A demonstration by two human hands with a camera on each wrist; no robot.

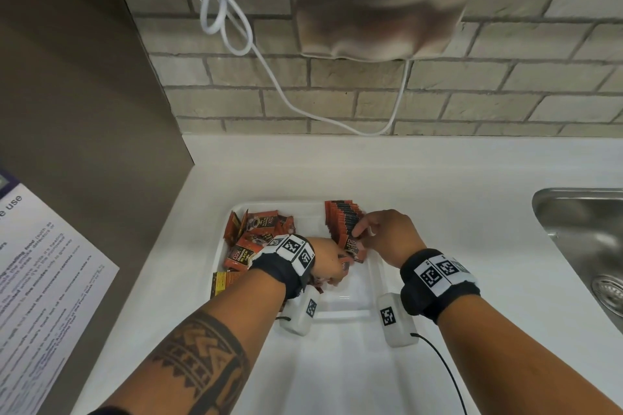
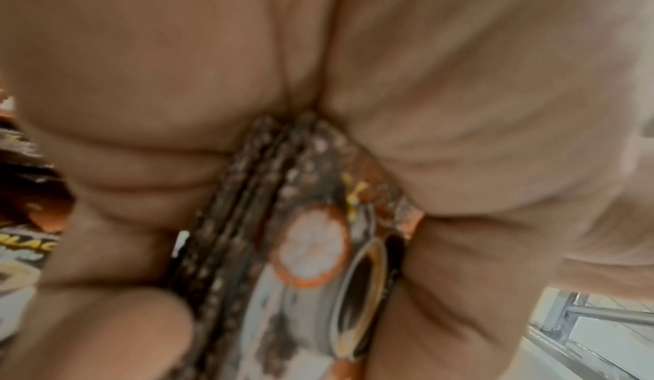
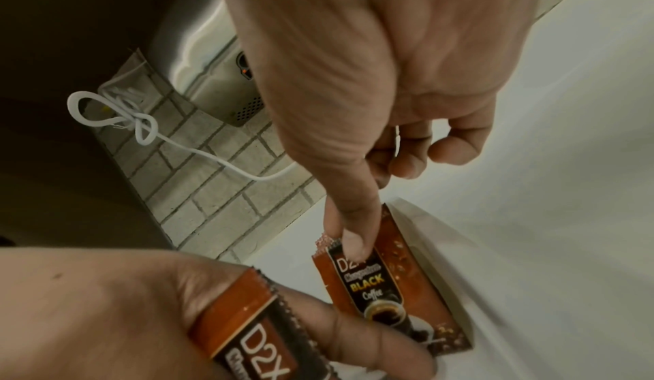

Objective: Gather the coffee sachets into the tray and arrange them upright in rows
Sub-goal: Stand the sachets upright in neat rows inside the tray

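The left hand (image 1: 328,261) is gripping a small bundle of sachets (image 2: 301,246) over the middle of the white tray (image 1: 350,308). The right hand (image 1: 387,236) is pinching the front sachet (image 3: 389,282) of the upright row (image 1: 344,219) standing at the tray's 1 o'clock corner. Loose sachets (image 1: 256,239) are lying heaped at 10 o'clock. A sink (image 1: 586,239) is sitting at 3 o'clock.

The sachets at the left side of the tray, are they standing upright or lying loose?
Lying loose. The left sachets sprawl at mixed angles in the tray, unlike the upright row on the right.
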